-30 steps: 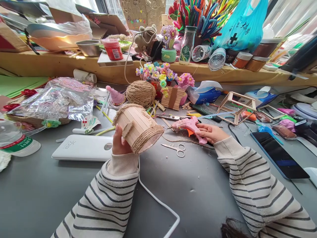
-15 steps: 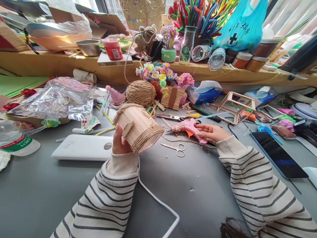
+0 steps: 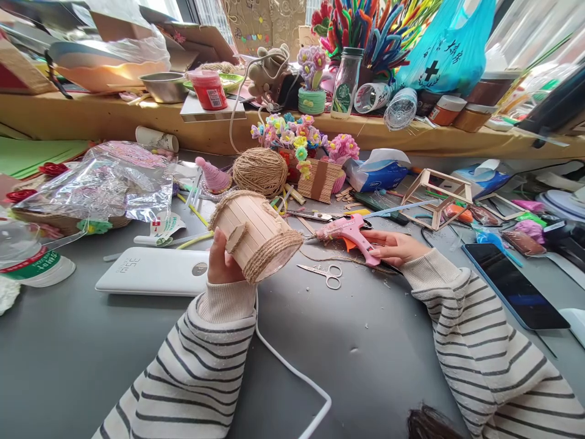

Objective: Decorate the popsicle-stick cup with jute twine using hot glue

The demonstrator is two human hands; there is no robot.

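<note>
In my left hand I hold a small wooden barrel made of upright craft sticks, tilted toward the right. Jute twine wraps both its rims, and a small stick piece juts from its side. My right hand has its fingers stretched loosely at the handle of a pink hot glue gun. The gun lies on the desk with its nozzle pointing left. Small scissors rest just in front of it.
Left of the barrel lies a white power bank with a cable trailing forward. Behind are a twine ball, yarn flowers and a stick frame. A phone lies right of my right hand; a bottle stands far left.
My right hand has drawn back slightly to the right, its fingers looser at the handle. The glue gun has turned and shifted a little. My left hand and the barrel stay put.
</note>
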